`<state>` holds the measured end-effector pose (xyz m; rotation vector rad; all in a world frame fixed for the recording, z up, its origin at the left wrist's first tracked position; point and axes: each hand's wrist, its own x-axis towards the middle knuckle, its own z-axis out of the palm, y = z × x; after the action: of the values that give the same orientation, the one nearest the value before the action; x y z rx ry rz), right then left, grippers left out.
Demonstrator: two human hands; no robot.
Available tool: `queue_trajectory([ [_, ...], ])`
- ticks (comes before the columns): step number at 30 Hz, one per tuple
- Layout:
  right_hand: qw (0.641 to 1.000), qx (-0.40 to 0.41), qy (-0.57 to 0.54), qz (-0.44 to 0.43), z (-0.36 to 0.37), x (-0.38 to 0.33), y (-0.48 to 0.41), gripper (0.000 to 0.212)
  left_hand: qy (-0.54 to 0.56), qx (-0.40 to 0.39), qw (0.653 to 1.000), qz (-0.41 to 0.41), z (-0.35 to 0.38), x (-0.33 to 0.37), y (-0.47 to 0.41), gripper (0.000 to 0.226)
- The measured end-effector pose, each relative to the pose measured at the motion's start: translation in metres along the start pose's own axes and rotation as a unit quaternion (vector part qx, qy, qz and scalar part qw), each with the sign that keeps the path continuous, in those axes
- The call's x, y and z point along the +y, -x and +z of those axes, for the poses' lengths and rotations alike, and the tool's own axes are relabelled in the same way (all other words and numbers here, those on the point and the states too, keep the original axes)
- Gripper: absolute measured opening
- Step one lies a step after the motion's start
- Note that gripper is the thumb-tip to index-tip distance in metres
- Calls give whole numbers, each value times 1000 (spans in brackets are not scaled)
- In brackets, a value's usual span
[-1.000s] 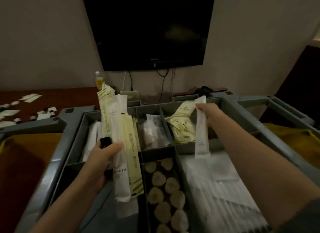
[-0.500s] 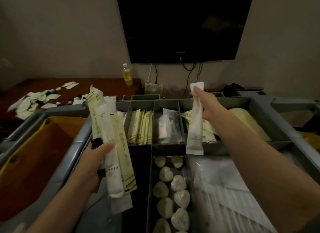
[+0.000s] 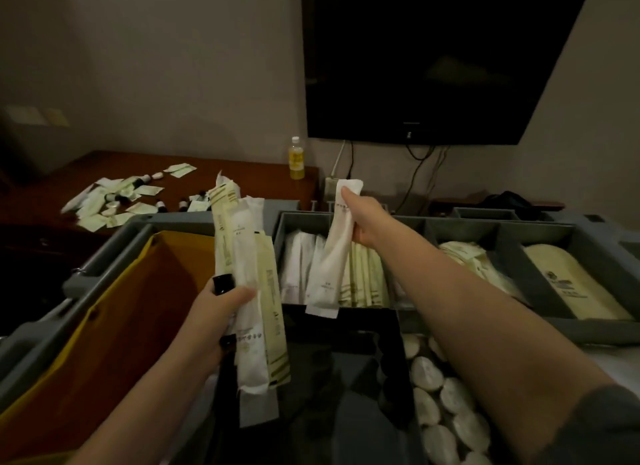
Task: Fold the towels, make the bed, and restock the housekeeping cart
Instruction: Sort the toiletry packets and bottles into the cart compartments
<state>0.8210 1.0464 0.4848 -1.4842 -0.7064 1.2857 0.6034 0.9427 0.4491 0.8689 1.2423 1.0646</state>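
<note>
Head view: right hand (image 3: 363,222) pinching white packet (image 3: 329,267) has shifted leftward, now by compartment (image 3: 301,218) of white packets; left hand (image 3: 214,315) fingers (image 3: 239,296) grip remaining bundle (image 3: 249,291). Drop-in likely next.

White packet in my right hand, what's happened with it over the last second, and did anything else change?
The right hand carried the white packet leftward, from over the yellow pouches to over the compartment of upright packets, gripping it throughout. The left hand kept holding its bundle of packets, unchanged.
</note>
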Motion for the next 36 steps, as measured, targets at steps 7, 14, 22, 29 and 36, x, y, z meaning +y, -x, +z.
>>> queue_trajectory([
  [7,954,26,298,-33,48,18,-47,71,-7,-17,1000,-6,-32,8,-25,28],
  [14,641,-76,741,-187,46,77,-29,44,6,-35,999,-29,-32,3,-43,29],
  [22,555,-10,822,-130,47,100,-26,39,-16,-57,998,-21,-25,1,-41,38],
  [29,780,82,580,-220,43,71,11,41,-3,-71,997,-8,-19,5,-35,34],
  [36,945,-65,258,-189,46,63,106,23,31,-94,995,3,3,1,-35,38],
])
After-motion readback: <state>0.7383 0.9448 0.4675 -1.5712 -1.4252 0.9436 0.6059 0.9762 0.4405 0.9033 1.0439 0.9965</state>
